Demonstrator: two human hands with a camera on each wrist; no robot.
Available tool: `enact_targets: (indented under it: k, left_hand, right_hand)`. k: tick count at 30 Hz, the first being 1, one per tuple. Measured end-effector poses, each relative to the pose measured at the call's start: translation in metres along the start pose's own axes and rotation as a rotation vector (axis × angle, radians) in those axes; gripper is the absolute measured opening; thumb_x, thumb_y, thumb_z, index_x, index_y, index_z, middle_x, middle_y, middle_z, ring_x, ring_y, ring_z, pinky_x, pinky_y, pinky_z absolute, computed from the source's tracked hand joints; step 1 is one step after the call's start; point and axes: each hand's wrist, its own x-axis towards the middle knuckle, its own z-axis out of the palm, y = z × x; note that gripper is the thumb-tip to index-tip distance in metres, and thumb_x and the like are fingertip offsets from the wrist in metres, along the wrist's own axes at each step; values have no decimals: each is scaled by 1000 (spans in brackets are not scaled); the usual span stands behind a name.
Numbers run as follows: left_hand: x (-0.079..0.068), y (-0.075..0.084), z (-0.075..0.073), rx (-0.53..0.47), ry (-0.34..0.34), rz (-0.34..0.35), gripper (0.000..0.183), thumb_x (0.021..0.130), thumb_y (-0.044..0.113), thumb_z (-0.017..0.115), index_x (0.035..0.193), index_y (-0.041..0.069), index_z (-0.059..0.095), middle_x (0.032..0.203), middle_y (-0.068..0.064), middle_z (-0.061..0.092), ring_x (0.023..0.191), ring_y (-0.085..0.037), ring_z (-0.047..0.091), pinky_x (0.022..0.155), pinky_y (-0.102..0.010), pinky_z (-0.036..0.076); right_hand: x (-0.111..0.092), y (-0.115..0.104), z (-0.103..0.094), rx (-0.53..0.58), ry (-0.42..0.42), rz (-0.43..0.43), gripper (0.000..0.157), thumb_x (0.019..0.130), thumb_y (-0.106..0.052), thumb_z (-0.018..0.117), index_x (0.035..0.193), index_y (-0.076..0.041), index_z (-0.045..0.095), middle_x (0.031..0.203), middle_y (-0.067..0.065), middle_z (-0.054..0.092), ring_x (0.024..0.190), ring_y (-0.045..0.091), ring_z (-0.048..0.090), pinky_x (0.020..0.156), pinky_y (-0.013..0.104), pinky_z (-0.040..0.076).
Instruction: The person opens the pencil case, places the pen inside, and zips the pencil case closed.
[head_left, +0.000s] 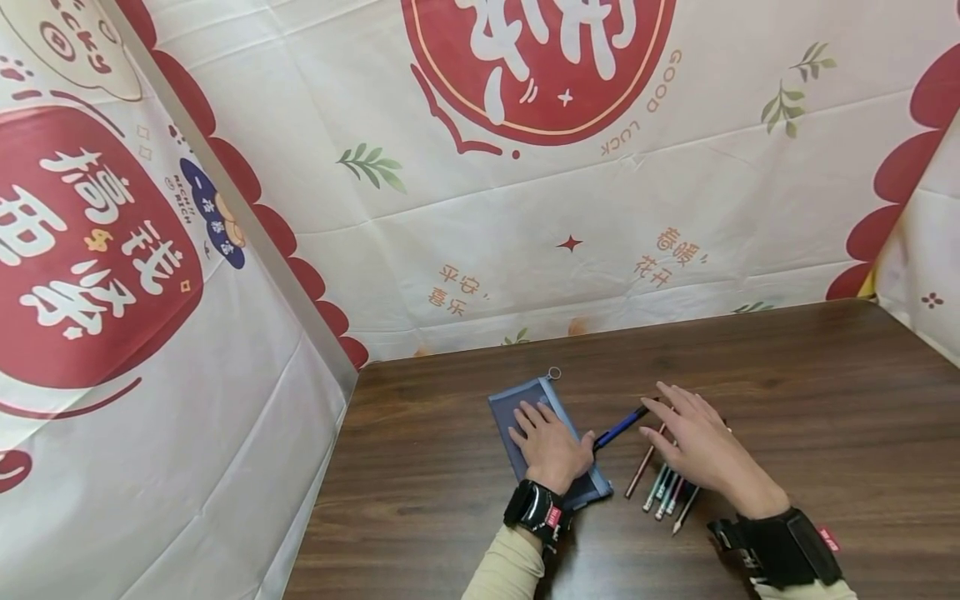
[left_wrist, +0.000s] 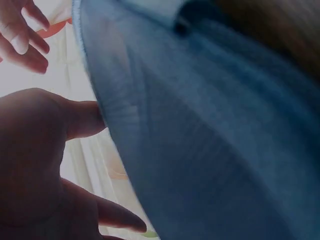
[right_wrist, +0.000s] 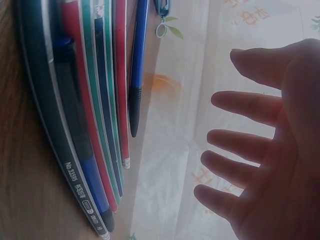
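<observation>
A blue mesh zip pouch (head_left: 506, 417) lies flat on the table, and my left hand (head_left: 553, 450) rests on it with fingers spread. Its thumb reaches the pouch's right edge, beside one end of a blue pen (head_left: 621, 427). In the left wrist view the pouch (left_wrist: 200, 140) fills most of the picture. Over several pencils (head_left: 663, 487) hovers my right hand (head_left: 701, 446), fingers extended, hiding their far ends. The right wrist view shows this hand (right_wrist: 280, 130) holding nothing, apart from the red, green and black pencils (right_wrist: 102, 100) and another blue pen (right_wrist: 95, 180) among them.
The brown wooden table (head_left: 420, 467) ends at a printed white cloth (head_left: 480, 217) behind. Another printed cloth (head_left: 225, 467) hangs along the left side. The pouch's zip has a ring pull (head_left: 555, 373) at its far corner.
</observation>
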Motion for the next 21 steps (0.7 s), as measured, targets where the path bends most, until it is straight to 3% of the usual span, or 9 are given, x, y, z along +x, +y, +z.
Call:
enact_targets:
  k: [7, 13, 21]
  left_hand:
    - [2, -2, 5, -33, -9, -4, 91, 82, 64, 51, 146, 2, 34, 151, -26, 28, 137, -40, 25, 108, -54, 30]
    - [4, -6, 7, -43, -12, 9, 83, 85, 55, 54, 145, 0, 36, 149, -29, 30, 136, -42, 27, 106, -56, 31]
    - [8, -10, 5, -142, -44, -2, 80, 87, 47, 52, 145, -4, 32, 148, -32, 30, 136, -43, 27, 106, -58, 31]
  right_hand:
    - [0, 0, 0, 7, -4, 3, 47, 90, -20, 61, 128, 7, 55, 139, 36, 39, 127, 52, 32, 103, 67, 23]
    - [1, 0, 0, 8, -12, 7, 47, 90, -21, 61, 128, 6, 55, 140, 36, 38, 127, 52, 31, 103, 67, 23]
    - [1, 0, 0, 19, -18, 7, 47, 90, -20, 61, 128, 7, 55, 140, 36, 38, 127, 51, 30, 103, 67, 22]
